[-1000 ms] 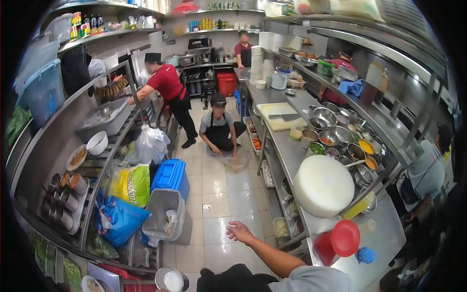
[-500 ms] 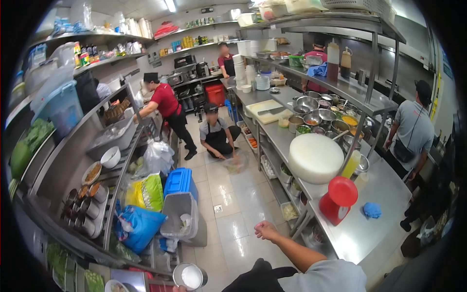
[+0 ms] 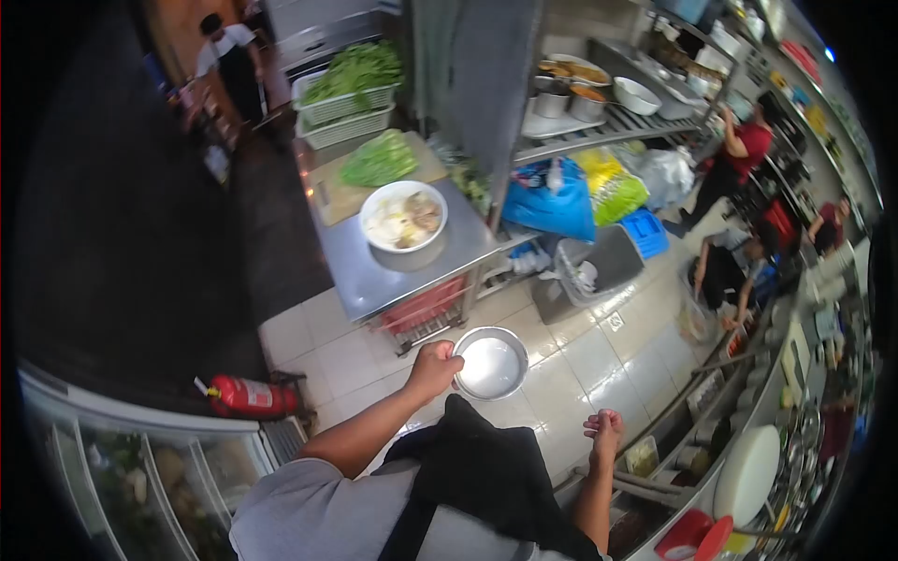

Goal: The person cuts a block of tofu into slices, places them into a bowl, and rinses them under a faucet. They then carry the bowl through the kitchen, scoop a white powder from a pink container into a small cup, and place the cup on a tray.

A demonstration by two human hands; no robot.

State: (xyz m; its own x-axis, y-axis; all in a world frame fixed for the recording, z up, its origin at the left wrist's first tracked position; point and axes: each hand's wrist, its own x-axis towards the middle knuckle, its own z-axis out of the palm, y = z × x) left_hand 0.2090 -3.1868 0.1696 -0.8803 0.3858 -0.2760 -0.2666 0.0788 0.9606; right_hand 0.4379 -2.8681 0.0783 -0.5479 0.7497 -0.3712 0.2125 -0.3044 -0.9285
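Observation:
My left hand (image 3: 433, 371) grips the near-left rim of a round metal pot (image 3: 516, 385). The pot hangs over the tiled floor in front of my apron, its opening facing up, with something whitish inside that I cannot make out clearly. Out to the right, away from the pot, my right hand (image 3: 605, 428) has its fingers loosely curled in, and nothing shows in it. Beyond the pot, a white bowl (image 3: 374, 241) of pale food stands on a steel table (image 3: 360, 285), beside a leafy green vegetable (image 3: 381, 159) on a cutting board (image 3: 329, 201).
A grey bin (image 3: 571, 280) stands on the floor near a blue bag (image 3: 561, 208). A fire extinguisher (image 3: 251, 395) is at the left. At the right, a crouching person (image 3: 725, 271) is beside a counter bearing a red scale (image 3: 687, 538). Another person (image 3: 234, 70) stands far left.
My view has swung left, from the long counter and aisle to the steel table. The pot in my left hand, at the lower edge before, is now in mid-view. My right hand stays curled.

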